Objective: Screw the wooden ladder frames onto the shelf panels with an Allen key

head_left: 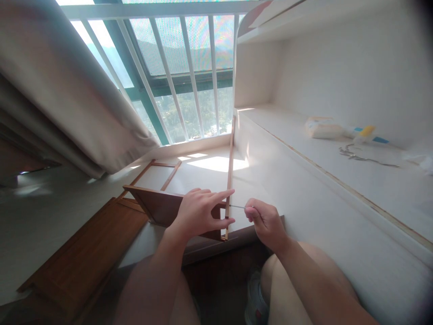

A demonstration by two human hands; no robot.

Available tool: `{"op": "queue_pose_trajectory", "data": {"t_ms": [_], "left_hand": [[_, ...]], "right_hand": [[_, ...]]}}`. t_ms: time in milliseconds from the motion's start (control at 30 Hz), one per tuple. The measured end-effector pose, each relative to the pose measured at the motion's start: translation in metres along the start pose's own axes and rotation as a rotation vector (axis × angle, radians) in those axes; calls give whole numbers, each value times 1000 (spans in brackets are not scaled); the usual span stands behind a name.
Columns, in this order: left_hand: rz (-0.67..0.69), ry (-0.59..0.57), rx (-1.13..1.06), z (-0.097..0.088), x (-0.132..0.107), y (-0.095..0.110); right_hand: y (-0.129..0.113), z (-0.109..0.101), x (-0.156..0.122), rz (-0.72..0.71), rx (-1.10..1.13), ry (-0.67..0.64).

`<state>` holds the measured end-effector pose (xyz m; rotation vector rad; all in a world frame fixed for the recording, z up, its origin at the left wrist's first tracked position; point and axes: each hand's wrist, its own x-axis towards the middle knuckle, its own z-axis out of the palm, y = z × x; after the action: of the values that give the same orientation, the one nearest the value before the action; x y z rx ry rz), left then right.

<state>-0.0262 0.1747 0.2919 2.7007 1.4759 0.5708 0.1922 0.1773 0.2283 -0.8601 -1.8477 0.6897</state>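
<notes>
My right hand (267, 223) is closed around a hex key (237, 206), a thin metal rod whose tip meets the side of an upright wooden strip (230, 167). Across the brown wooden panel (158, 205) lies my left hand (198, 212). Its index finger and thumb are stretched apart, their tips at the strip above and below the rod's tip. Strip and panel meet near the lower end of the strip. Behind them stands a light wooden frame piece (172, 176), partly hidden by the panel.
On the right, a white shelf (291, 131) bears a pale packet (324, 127), a yellow-capped item (367, 132) and thin metal pieces (358, 155). A long wooden board (91, 243) lies to the left, below a curtain (84, 99). A barred window (182, 76) is ahead.
</notes>
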Motion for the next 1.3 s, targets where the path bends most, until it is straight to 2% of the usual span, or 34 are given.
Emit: {"op": "queue_pose_trajectory", "data": {"t_ms": [233, 900, 1300], "left_hand": [[0, 4, -1, 0, -1, 0], [1, 8, -2, 0, -1, 1], [5, 16, -15, -2, 0, 1]], "right_hand": [[0, 0, 0, -30, 7, -14], [1, 0, -3, 39, 25, -37], [0, 0, -3, 22, 30, -43]]}}
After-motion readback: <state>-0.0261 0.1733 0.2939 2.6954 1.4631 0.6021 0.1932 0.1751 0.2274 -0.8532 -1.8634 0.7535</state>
